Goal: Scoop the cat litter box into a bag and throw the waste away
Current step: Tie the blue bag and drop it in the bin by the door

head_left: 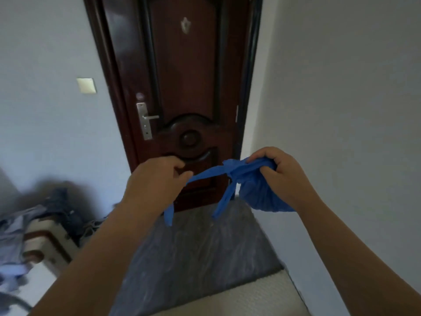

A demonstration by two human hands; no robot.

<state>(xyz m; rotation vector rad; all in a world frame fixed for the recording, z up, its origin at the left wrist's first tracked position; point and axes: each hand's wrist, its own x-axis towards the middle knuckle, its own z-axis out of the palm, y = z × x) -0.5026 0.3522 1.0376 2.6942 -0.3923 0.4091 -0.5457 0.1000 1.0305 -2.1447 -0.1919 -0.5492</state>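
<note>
A home's entrance hall is showing here: a dark panelled door (pixel 186 87) with a metal lever handle (pixel 147 118) is standing between pale walls (pixel 341 87), a switch plate (pixel 86 86) is sitting beside it, and clothes (pixel 13 226) are lying heaped at left.

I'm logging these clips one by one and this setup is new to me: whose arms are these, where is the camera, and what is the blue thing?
No machine here: the one picture comes from a camera worn on a person's head, looking down at their bare arms. The right hand clutches a bulging blue bag; the left hand pulls one of its ties sideways, apparently knotting it. Ahead is a closed brown door; a grey sheet covers the floor below.
</note>
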